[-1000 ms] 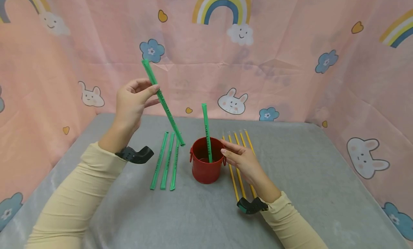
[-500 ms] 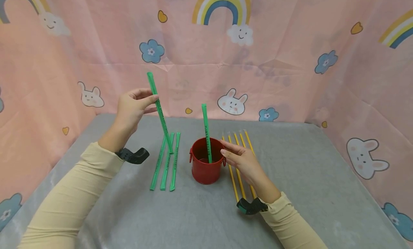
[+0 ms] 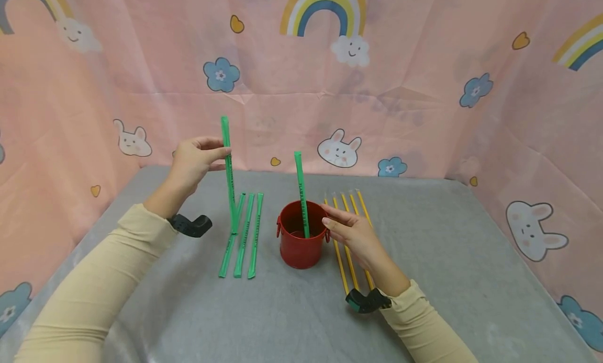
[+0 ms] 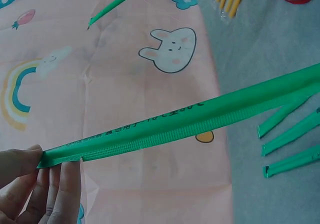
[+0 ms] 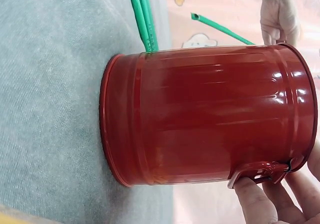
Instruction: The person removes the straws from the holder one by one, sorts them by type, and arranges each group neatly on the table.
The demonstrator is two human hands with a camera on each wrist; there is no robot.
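The left hand (image 3: 195, 161) pinches a green straw (image 3: 229, 174) upright, its long axis near vertical, just left of the red bucket (image 3: 301, 242). The right hand (image 3: 353, 235), fingers straight, touches the bucket's right rim on the counter (image 3: 447, 258).

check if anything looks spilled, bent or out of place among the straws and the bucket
Nothing stands out. The small red metal bucket stands upright on the grey cloth with one green wrapped straw leaning inside. Three green straws and the yellow straws lie in neat rows. The left hand pinches another green straw, nearly upright.
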